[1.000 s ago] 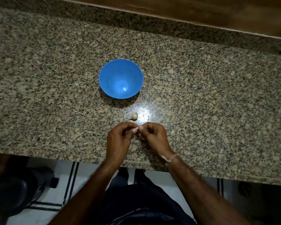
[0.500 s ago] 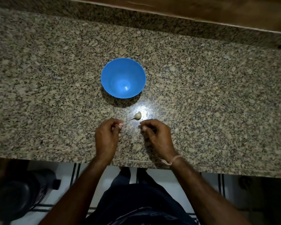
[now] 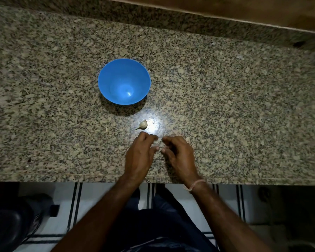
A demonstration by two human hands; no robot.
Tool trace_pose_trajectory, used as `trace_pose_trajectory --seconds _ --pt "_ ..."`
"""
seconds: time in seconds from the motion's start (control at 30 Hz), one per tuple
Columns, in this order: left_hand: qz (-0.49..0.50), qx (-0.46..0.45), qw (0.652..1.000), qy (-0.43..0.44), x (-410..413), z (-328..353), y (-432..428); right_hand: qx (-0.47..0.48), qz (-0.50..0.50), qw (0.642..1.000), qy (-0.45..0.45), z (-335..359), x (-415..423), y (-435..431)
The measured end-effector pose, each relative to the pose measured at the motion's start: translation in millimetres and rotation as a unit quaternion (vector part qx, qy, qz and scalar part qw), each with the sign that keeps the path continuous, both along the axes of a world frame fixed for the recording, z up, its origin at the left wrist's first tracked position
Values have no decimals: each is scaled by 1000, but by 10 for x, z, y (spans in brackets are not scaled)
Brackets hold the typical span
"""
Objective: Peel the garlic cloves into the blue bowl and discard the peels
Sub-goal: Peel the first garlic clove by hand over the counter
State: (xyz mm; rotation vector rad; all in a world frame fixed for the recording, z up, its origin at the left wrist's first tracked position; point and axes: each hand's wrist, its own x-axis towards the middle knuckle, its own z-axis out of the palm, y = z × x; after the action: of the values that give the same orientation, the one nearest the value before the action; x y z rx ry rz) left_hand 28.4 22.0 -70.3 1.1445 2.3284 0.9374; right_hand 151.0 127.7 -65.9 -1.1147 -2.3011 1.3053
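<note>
The blue bowl (image 3: 107, 77) stands on the granite counter and looks empty. One unpeeled garlic clove (image 3: 143, 125) with a thin tail lies on the counter, just in front of the bowl. My left hand (image 3: 140, 155) and my right hand (image 3: 178, 157) hover close together just in front of that clove. Their curled fingertips almost meet. My left hand seems to pinch a small pale piece of garlic at its fingertips. Motion blur hides whether my right hand's fingers hold anything.
A small pale scrap (image 3: 106, 129) lies left of the clove. The counter's front edge (image 3: 62, 176) runs below my wrists, with tiled floor and a dark object (image 3: 11, 222) underneath. A wooden ledge (image 3: 225, 10) borders the back.
One second ago both hands pinched something together. They then pulled apart, my left hand keeping a pale piece. Now they have come back together. The clove on the counter has not moved.
</note>
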Motion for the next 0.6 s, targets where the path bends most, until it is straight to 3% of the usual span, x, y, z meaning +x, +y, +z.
trace_pose_trajectory --seconds 0.13,0.23,0.4,0.5,0.6 --pt "56 -13 998 -7 44 5 99 20 43 999 12 -21 -69 47" --pt "147 23 983 -107 116 44 96 -8 69 996 53 13 -119 100" --pt "275 63 880 -381 173 243 75 -172 50 978 102 118 -125 100" --pt "339 78 831 -435 229 313 -32 -175 72 976 110 192 -184 112" --pt "409 108 796 -434 234 386 -227 -177 102 973 110 236 -287 64"
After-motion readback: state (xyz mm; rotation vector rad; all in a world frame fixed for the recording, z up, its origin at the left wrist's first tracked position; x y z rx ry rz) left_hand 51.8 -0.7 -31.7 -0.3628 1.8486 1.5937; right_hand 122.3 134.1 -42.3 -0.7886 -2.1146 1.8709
